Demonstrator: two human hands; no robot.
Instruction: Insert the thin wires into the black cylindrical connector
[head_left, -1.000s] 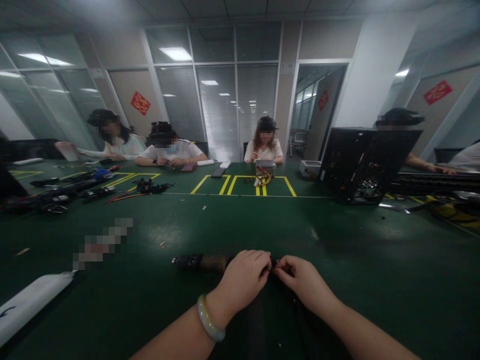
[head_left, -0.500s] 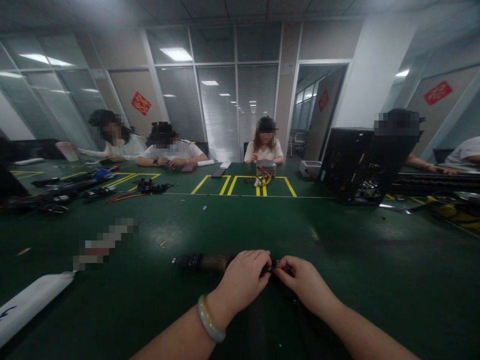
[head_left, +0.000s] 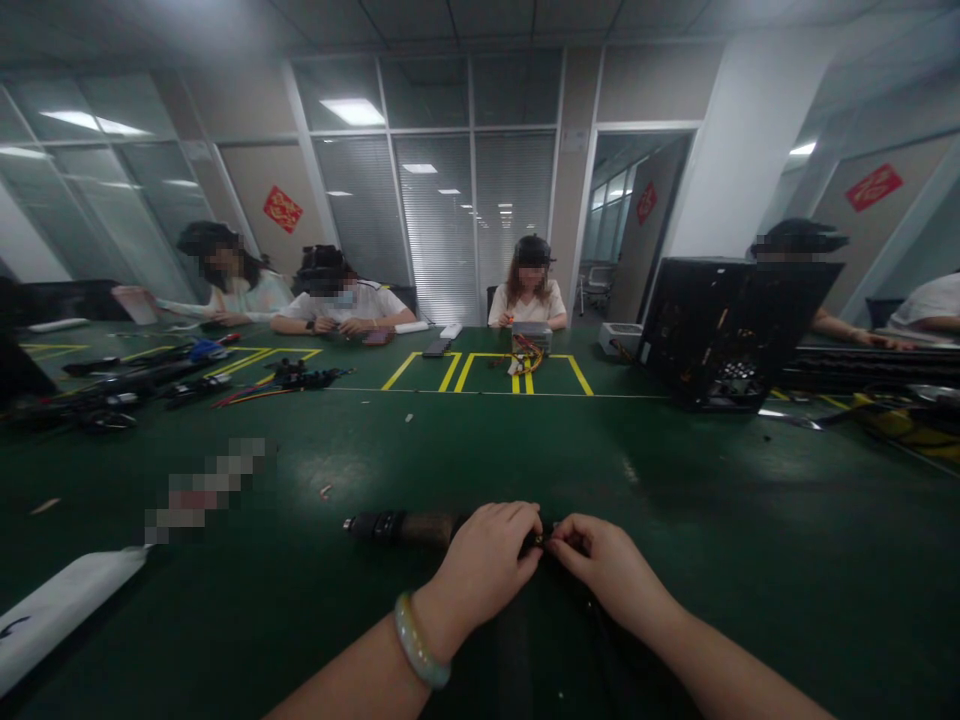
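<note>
My left hand [head_left: 489,566], with a pale green bangle on its wrist, is curled over the right end of a dark tube-shaped tool [head_left: 401,526] lying on the green table [head_left: 315,600]. My right hand [head_left: 604,566] meets it fingertip to fingertip, pinching a small dark part I cannot make out between them. A dark flat thing [head_left: 555,650] lies under both wrists, mostly hidden.
A white flat object [head_left: 64,610] lies at the near left. Dark cables and tools [head_left: 120,390] spread at far left. An open black computer case [head_left: 731,335] stands at right. Several people sit along the far side, with yellow floor-tape markings [head_left: 487,370] and a small box with coloured wires [head_left: 529,340].
Both hands stay together at the tool's end, with only slight finger movement. The view has dipped a little.
</note>
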